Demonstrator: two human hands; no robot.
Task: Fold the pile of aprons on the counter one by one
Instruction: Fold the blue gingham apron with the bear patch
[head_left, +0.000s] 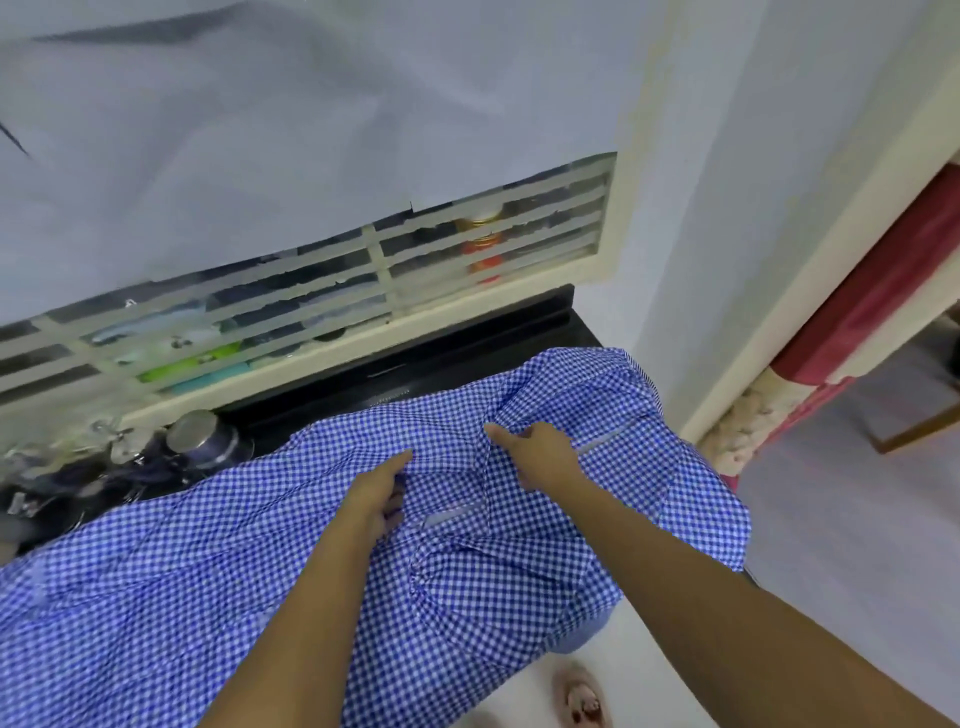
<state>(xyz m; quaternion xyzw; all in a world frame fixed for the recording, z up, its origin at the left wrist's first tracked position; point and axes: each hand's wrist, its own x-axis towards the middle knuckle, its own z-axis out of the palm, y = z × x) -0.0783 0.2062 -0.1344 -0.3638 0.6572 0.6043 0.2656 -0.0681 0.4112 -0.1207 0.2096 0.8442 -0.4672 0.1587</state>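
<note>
Sprawling over black counter (470, 358), rumpled blue-white checked apron (208, 571)

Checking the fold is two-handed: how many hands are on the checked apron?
2. The left hand grips the checked apron near its middle; the right hand pinches a gathered fold just right of it. Neither is hidden.

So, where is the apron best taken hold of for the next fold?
Probably the apron at its right end, which hangs free off the counter: a grip from the right, thumb on top and fingers underneath, can close round that loose edge. The middle, where the left hand and right hand pinch it, lies rumpled.
</note>
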